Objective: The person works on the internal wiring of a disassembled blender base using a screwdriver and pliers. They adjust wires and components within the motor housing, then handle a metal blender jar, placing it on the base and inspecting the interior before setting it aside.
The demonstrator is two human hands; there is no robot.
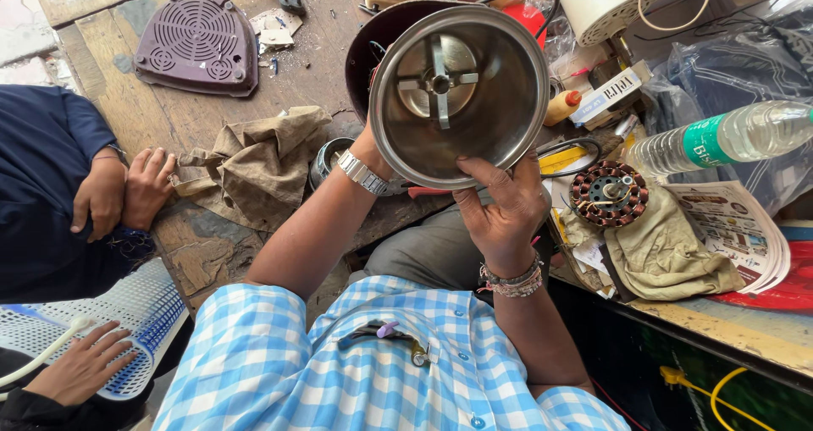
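I hold a stainless steel grinder jar (483, 101) tilted up, its open mouth facing me, with a cross-shaped blade (440, 82) at the bottom. My right hand (506, 215) grips the jar's lower rim, thumb over the edge. My left hand (366, 150), with a metal watch on the wrist, reaches behind the jar's left side and is mostly hidden. A dark maroon housing (377, 41) shows behind the jar.
A worn wooden bench (203, 245) carries a maroon vented base cover (196, 43), dirty rags (254, 168), a motor stator with copper windings (608, 194), a plastic water bottle (728, 136) and papers. Another person's hands (123, 190) rest at the left edge.
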